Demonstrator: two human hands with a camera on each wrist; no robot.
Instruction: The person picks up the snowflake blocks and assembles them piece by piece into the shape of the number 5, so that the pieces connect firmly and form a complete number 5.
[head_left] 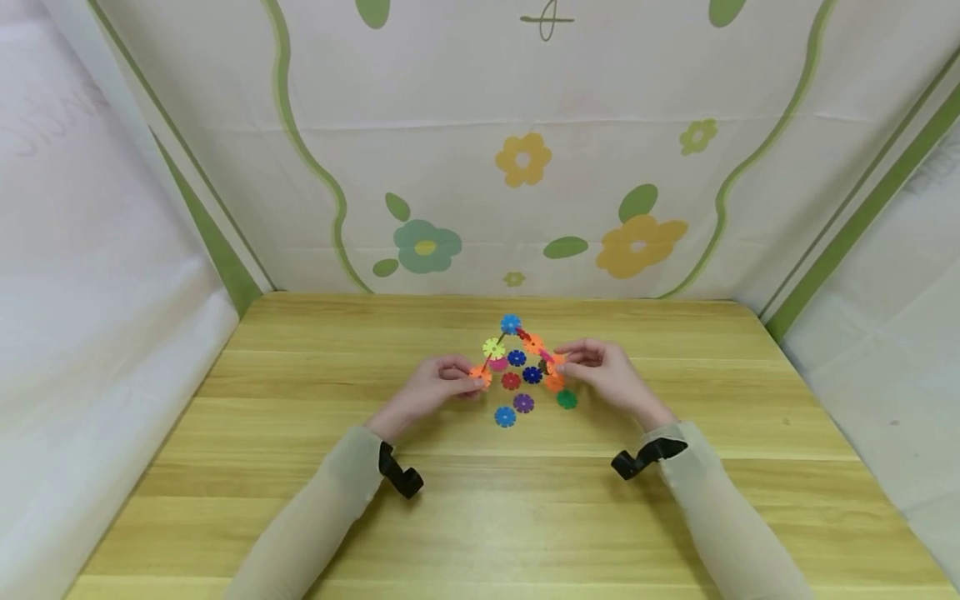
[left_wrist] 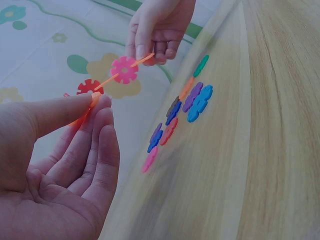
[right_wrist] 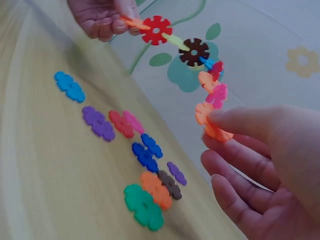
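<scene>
Head view shows the left hand [head_left: 429,388] and the right hand [head_left: 613,377] well apart above the wooden bench [head_left: 510,517], with a chain of notched discs [head_left: 493,348] strung between them. Each pinches an orange end disc between thumb and fingers, and the chain arches away from the person, raised off the bench. Right wrist view gives its run from the left-hand end: orange, red, yellow-green, brown, blue, dark red, orange, pink, then orange at the right-hand fingers.

Loose discs lie below the chain: a light blue disc [head_left: 505,417] beside a purple disc [head_left: 523,403], a red disc [head_left: 511,381], a pink disc [right_wrist: 133,121], two dark blue discs [right_wrist: 145,156], a brown disc [right_wrist: 170,185], a smaller-looking purple piece [right_wrist: 177,173], and an orange disc [right_wrist: 155,190] next to a green disc [right_wrist: 144,207].
</scene>
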